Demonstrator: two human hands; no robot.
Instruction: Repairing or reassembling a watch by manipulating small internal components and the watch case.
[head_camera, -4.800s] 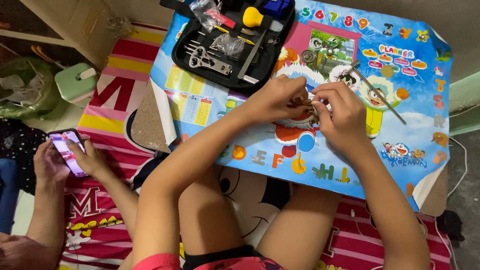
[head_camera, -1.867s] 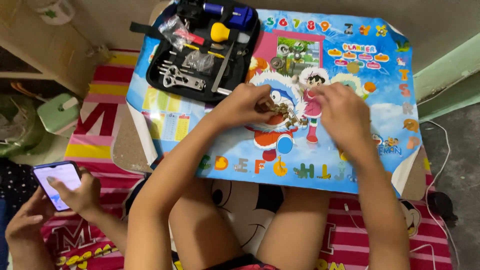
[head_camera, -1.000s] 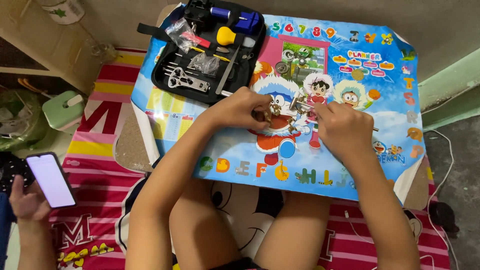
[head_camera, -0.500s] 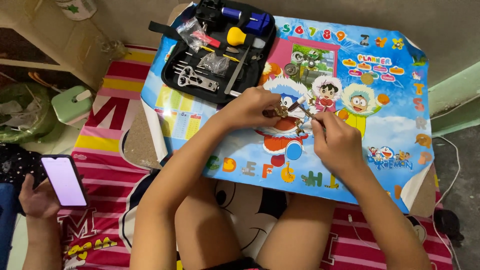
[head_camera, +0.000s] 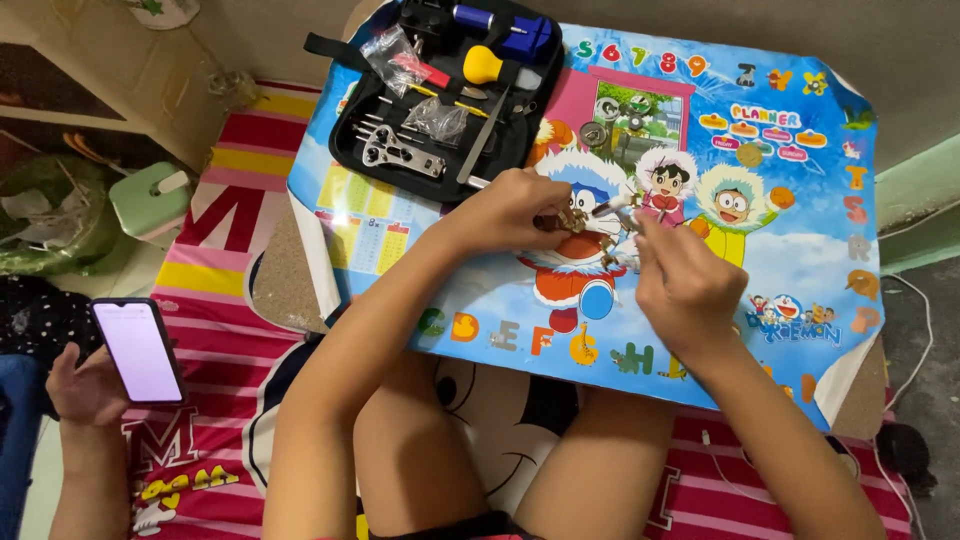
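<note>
While the left hand (head_camera: 510, 208) pinches a small gold watch part (head_camera: 572, 219), the right hand (head_camera: 685, 285), fingers curled, pinches a thin tool (head_camera: 612, 204) just beside it, above the desk (head_camera: 800, 260).

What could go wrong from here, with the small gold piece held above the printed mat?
1. The left hand pinches a small gold-coloured piece above the busy cartoon mat; if dropped, it might be hard to spot on the print.
2. Small round parts lie loose on the mat beside the open tool case; either forearm could sweep them off.
3. The right hand works a thin tool close to the left fingers; a slip might jab them.
</note>
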